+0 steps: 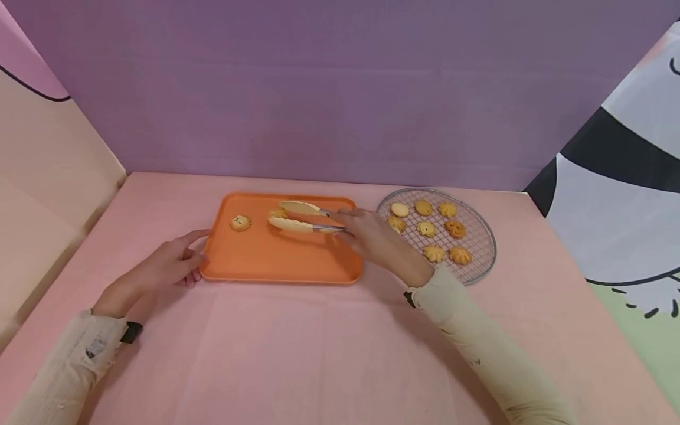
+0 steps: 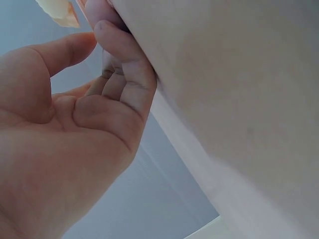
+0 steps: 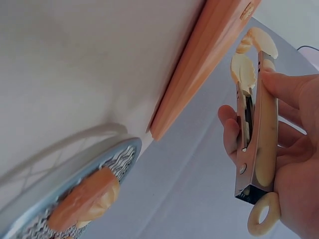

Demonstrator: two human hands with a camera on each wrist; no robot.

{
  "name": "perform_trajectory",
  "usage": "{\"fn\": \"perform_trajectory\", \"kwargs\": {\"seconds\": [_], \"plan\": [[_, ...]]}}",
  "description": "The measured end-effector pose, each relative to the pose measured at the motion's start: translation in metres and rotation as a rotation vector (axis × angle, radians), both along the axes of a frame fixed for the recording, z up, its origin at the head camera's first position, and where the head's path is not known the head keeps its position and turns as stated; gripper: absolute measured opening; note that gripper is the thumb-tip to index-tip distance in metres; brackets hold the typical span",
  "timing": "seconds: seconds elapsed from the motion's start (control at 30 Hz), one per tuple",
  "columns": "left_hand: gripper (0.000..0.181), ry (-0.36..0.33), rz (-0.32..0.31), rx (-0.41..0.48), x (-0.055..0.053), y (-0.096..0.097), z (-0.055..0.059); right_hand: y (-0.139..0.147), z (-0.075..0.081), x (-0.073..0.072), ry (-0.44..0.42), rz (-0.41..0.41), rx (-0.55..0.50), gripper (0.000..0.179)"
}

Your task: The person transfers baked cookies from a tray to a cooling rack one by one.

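My right hand point(image 1: 366, 233) grips a pair of metal tongs point(image 3: 264, 129) with cream scalloped tips. Between the tips, over the orange tray point(image 1: 281, 260), is a golden cookie point(image 1: 276, 213), partly hidden by them. Whether it touches the tray I cannot tell. Another round cookie point(image 1: 241, 222), pale with dark specks, lies at the tray's left side. My left hand point(image 1: 172, 260) rests at the tray's left rim, index finger and thumb touching it. In the left wrist view the lower fingers point(image 2: 139, 84) are bent and hold nothing visible.
Right of the tray stands a round wire rack point(image 1: 486, 260) with several cookies of different shapes, including a pretzel-shaped cookie point(image 1: 455, 229). My right forearm partly covers the rack. A purple wall point(image 1: 340, 118) rises behind the pink table point(image 1: 319, 354).
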State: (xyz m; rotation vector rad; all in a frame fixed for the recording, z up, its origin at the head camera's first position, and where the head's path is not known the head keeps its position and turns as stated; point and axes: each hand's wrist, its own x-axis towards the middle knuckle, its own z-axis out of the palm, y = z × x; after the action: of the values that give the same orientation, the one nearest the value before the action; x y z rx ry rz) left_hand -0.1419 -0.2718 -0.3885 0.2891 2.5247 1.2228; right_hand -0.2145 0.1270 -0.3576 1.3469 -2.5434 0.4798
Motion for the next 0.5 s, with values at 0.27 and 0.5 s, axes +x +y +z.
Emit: {"fn": "perform_trajectory", "kwargs": {"seconds": [0.27,0.5], "plan": [[0.064,0.006,-0.001,-0.018,-0.001,0.000,-0.002,0.012,0.000,0.011,-0.002,-0.061,-0.012,0.044],[0.063,0.020,0.007,-0.021,-0.001,0.001,-0.002,0.024,0.005,0.022,0.023,-0.115,0.017,0.042]]}}
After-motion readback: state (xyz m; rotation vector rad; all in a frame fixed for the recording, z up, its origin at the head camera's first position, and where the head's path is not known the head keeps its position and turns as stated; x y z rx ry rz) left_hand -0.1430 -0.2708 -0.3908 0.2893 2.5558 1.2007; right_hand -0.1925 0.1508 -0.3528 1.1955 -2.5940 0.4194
